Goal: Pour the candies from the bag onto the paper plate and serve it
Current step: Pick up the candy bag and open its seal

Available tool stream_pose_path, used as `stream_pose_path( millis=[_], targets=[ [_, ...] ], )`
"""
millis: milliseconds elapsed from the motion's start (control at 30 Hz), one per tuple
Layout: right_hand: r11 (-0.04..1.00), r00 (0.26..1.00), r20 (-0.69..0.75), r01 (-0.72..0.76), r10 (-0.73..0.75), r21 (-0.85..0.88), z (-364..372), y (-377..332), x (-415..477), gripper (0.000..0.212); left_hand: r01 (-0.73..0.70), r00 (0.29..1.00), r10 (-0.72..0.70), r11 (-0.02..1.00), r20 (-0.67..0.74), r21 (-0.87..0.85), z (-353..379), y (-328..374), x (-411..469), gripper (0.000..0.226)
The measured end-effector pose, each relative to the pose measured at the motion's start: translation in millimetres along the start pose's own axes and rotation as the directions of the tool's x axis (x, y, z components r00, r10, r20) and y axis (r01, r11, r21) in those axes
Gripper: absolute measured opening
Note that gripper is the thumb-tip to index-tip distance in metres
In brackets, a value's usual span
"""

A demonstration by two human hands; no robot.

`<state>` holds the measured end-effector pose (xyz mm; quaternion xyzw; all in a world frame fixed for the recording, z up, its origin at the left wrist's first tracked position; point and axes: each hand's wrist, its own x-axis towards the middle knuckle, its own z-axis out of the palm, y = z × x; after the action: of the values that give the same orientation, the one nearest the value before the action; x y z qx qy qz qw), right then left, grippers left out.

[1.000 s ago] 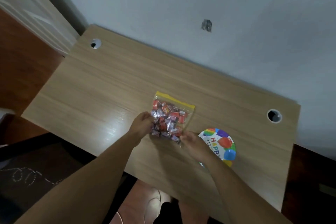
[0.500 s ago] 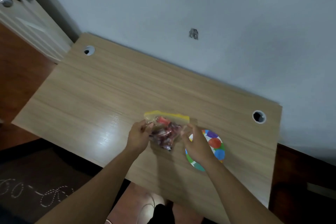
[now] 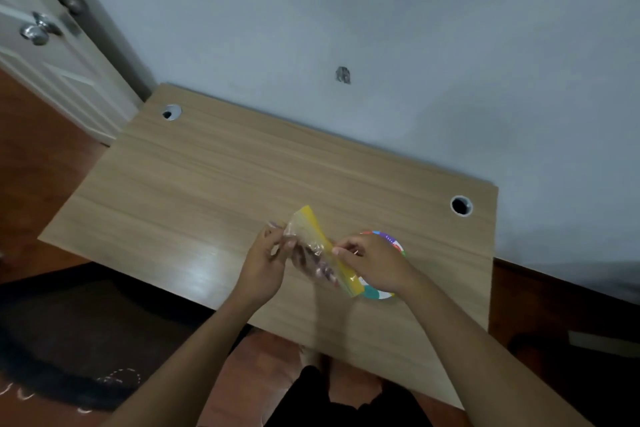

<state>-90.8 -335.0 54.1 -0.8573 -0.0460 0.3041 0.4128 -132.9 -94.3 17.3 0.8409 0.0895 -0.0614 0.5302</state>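
A clear zip bag of candies [image 3: 313, 243] with a yellow seal strip is lifted off the wooden table [image 3: 207, 191] and held between both hands. My left hand [image 3: 268, 255] pinches its left upper edge. My right hand [image 3: 375, 262] grips the yellow strip on the right side. The strip runs diagonally from upper left to lower right, and the candies hang blurred in the lower part. The colourful paper plate [image 3: 382, 293] lies flat on the table under my right hand, mostly hidden by it.
The table has a round cable hole at the far left [image 3: 171, 112] and another at the right [image 3: 461, 205]. A grey wall stands right behind it. A white door with a knob [image 3: 36, 33] is at the far left. Dark floor lies below the table's near edge.
The bag has gone from lying flat on the table to being lifted and tilted, its yellow strip now diagonal. My right hand moved from the bag's bottom corner up to the strip, above the plate.
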Motion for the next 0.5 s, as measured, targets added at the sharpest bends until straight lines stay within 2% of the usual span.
stream_pose_path(
  millis=[167, 267, 333, 400, 433, 500],
  targets=[
    [0.961, 0.993, 0.057, -0.117, 0.106, 0.252, 6, 6, -26, 0.009, 0.086, 0.996, -0.083, 0.993, 0.043, -0.079, 3, -4, -13, 0.015],
    [0.941, 0.989, 0.043, -0.150, 0.144, 0.303, 9, 10, -39, 0.008, 0.147, 0.988, -0.139, 0.982, 0.073, -0.119, 5, 2, -18, 0.019],
    [0.929, 0.986, 0.027, -0.166, 0.166, 0.331, 10, 14, -46, 0.009, 0.231, 0.972, -0.225, 0.967, 0.067, -0.108, 8, 7, -23, 0.027],
    [0.910, 0.982, 0.027, -0.181, 0.185, 0.373, 11, 17, -52, 0.010, 0.341, 0.940, -0.342, 0.934, 0.014, -0.101, 15, 12, -30, 0.028],
    [0.899, 0.980, 0.034, -0.193, 0.195, 0.393, 11, 19, -56, 0.011, 0.394, 0.918, -0.397, 0.906, 0.013, -0.154, 20, 18, -35, 0.021],
    [0.889, 0.978, 0.041, -0.204, 0.205, 0.411, 9, 22, -62, 0.012, 0.506, 0.862, -0.483, 0.820, 0.152, -0.266, 29, 35, -46, 0.022]
  ],
)
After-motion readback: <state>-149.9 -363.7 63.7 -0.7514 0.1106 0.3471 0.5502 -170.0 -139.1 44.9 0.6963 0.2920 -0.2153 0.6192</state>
